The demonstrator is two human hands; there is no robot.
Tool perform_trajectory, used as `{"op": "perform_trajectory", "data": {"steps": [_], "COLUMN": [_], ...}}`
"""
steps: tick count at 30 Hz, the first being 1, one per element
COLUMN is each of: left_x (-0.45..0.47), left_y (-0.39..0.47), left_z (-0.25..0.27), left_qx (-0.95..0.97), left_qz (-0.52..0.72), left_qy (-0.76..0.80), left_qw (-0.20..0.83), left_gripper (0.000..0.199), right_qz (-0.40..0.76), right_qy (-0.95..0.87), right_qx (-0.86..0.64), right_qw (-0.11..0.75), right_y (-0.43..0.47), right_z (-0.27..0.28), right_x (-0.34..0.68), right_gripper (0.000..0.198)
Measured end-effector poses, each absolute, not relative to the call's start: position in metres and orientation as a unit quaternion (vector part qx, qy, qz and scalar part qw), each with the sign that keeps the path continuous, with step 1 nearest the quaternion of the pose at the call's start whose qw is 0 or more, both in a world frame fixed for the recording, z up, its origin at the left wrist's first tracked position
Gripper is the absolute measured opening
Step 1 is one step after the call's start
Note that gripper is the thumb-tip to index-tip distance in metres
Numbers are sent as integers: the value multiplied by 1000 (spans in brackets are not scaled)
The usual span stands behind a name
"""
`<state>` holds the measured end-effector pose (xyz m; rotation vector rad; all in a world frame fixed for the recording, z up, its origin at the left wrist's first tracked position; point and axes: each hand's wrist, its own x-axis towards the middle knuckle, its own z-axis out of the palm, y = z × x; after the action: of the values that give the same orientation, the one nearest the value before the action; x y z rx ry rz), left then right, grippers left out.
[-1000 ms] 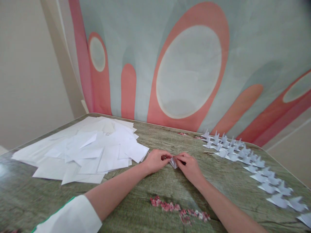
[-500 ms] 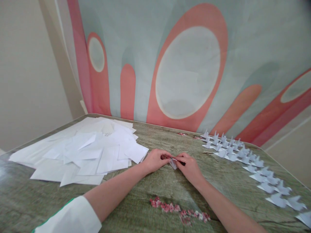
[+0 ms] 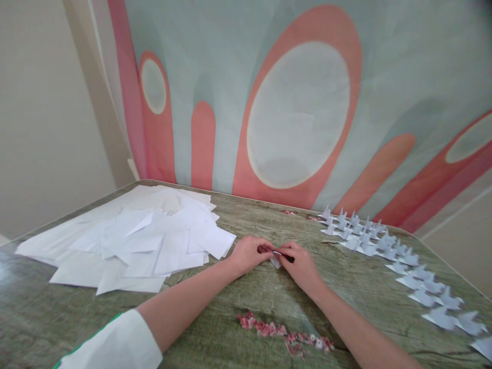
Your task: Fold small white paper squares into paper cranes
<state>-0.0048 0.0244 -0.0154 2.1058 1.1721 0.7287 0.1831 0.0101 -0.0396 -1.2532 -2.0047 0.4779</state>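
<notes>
Between my two hands is a small folded piece of white paper (image 3: 275,262), held just above the table in the middle of the view. My left hand (image 3: 249,254) pinches its left upper edge with thumb and forefinger. From the other side my right hand (image 3: 299,262) grips the paper, fingers closed round its upper right part. The fingertips of both hands almost meet and cover most of the folds. Off to the right, several white folded paper cranes (image 3: 388,251) stand in slanting rows.
A spread-out heap of white paper sheets (image 3: 134,241) lies on the left of the wood-patterned table (image 3: 230,318). Pink blossoms (image 3: 284,330) are printed on the tabletop near the front. Behind the far edge rises a wall covering (image 3: 300,118) with red and grey shapes.
Both hands keep their hold on the folded paper, and its visible part looks slightly smaller between the fingers. The whole view has shifted very slightly.
</notes>
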Motion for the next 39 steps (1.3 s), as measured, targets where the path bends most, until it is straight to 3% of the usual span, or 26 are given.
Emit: {"op": "perform_trajectory", "data": {"steps": [17,39], "left_x": [-5,-4], "left_y": [20,25], "left_z": [-7,-17], "left_qx": [841,816], "left_qz": [277,277], "left_qy": [395,424], "left_qw": [244,278], "left_gripper": [22,21], "right_qz": [193,207], "right_qy": [-774,-768], "right_qx": [-486,-487], "right_qw": [357,362], "right_y": [9,8], "right_z": [-35,-34], "right_x": [182,182], "right_gripper": [17,17]}}
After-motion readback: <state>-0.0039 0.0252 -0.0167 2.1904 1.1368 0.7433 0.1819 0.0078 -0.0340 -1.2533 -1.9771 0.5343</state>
